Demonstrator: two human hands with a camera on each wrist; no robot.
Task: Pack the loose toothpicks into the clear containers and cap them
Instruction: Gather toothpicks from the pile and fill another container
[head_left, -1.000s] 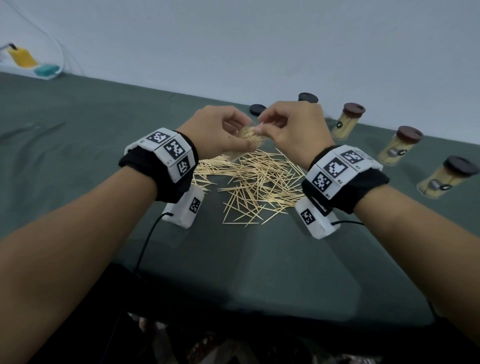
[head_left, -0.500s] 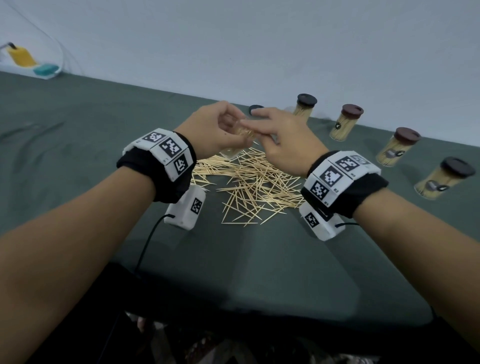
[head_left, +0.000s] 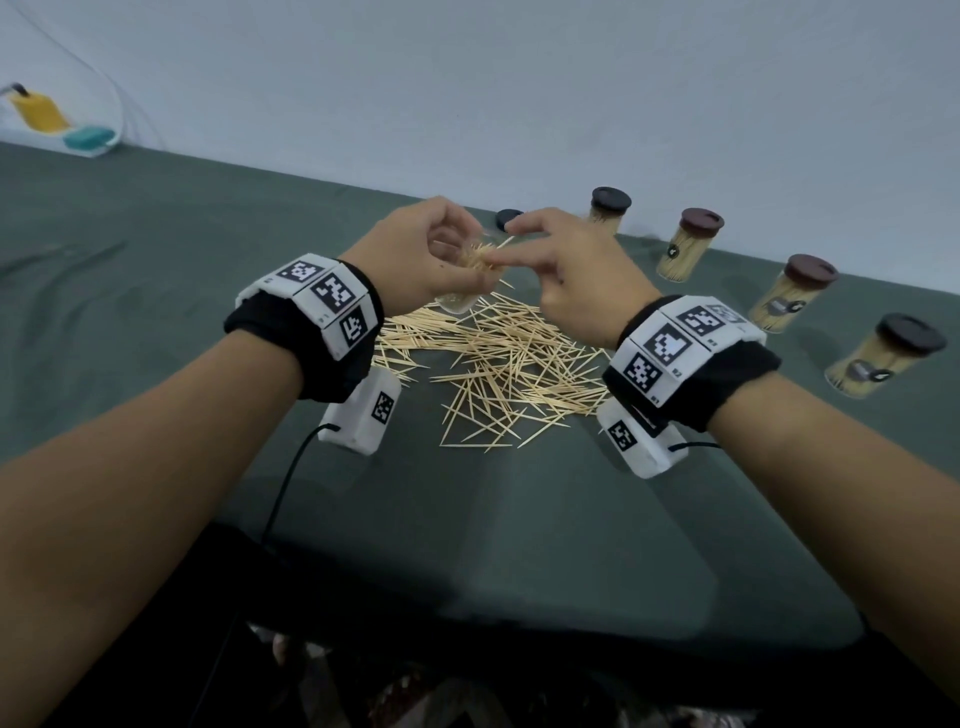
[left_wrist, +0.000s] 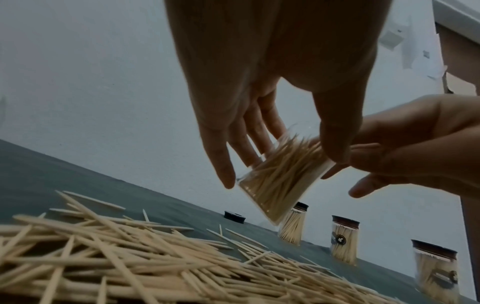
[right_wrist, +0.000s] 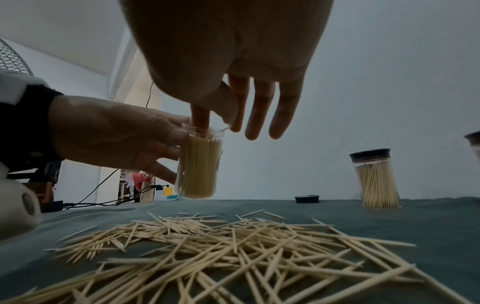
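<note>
Left hand (head_left: 423, 254) grips an open jar (right_wrist: 198, 164) of toothpicks above the pile (head_left: 498, 358); right hand (head_left: 566, 275), at its 3 o'clock, pinches one toothpick (head_left: 503, 244) at the jar's mouth; loose cap (head_left: 508, 218) at 12 o'clock.

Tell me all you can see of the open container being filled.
The clear container is a small, uncapped, plastic-looking cylinder, nearly full of pale wooden toothpicks standing on end. The left hand grips its side and holds it above the loose pile. The right hand has a fingertip at its open mouth.
</note>
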